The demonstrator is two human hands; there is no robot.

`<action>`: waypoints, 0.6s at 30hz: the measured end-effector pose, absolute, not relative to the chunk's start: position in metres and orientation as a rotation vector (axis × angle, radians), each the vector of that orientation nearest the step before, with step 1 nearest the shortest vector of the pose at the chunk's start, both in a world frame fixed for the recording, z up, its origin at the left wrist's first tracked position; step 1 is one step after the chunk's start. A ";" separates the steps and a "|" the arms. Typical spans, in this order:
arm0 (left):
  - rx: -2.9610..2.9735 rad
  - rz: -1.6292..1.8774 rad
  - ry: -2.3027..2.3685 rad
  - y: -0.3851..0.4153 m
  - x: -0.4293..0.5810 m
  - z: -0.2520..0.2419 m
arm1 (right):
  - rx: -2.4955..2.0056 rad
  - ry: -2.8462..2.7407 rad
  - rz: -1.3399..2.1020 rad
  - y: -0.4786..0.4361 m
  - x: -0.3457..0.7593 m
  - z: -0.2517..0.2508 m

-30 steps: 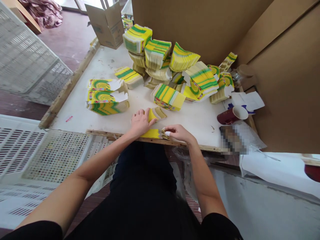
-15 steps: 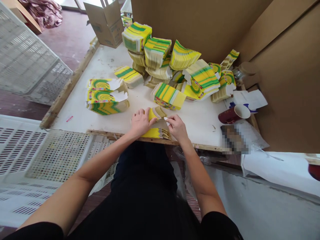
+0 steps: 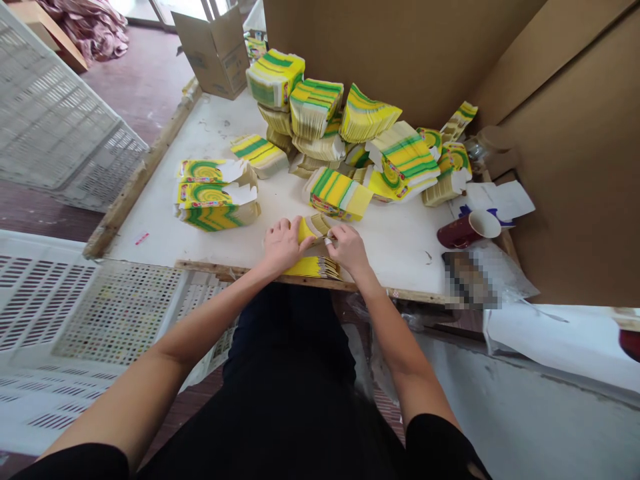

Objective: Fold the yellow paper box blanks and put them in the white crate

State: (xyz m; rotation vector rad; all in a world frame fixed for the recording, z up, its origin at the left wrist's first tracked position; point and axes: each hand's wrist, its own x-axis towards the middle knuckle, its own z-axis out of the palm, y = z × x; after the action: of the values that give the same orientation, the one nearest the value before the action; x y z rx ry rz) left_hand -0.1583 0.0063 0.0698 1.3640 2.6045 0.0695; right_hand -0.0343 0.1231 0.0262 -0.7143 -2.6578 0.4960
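Observation:
At the near edge of the white table (image 3: 165,230) lies a thin stack of flat yellow carton blanks (image 3: 314,268). My left hand (image 3: 281,245) rests on this stack, fingers closed round one raised yellow carton (image 3: 313,228) whose brown flap stands up. My right hand (image 3: 347,248) pinches that same carton's flap from the right, fingertips pressed together. Both hands almost touch over the carton.
Bundles of green-and-yellow carton blanks (image 3: 330,127) pile up at the table's back. Folded cartons (image 3: 213,193) sit at the left. A dark red mug (image 3: 463,230) lies on its side at the right. Cardboard walls (image 3: 565,133) stand behind; white plastic crates (image 3: 75,313) are on the left.
My right hand has left the stack's right end and moved up and left onto the raised carton's flap. The left hand has stayed in place.

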 end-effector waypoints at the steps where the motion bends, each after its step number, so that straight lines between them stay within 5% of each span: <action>1: 1.365 0.069 2.604 0.006 -0.158 0.070 | -0.729 -2.671 0.489 0.122 -0.035 0.027; 10: 1.419 0.034 2.589 0.005 -0.159 0.069 | -1.139 -2.674 0.664 0.109 -0.049 0.042; 18: 1.433 0.031 2.562 0.005 -0.159 0.071 | -1.100 -2.370 1.586 0.089 -0.058 0.033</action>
State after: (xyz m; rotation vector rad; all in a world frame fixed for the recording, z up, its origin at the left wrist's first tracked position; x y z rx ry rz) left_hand -0.1589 0.0052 0.0714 1.4331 2.5623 0.0307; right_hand -0.0580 0.0887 0.0335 -1.1004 -2.3696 1.5855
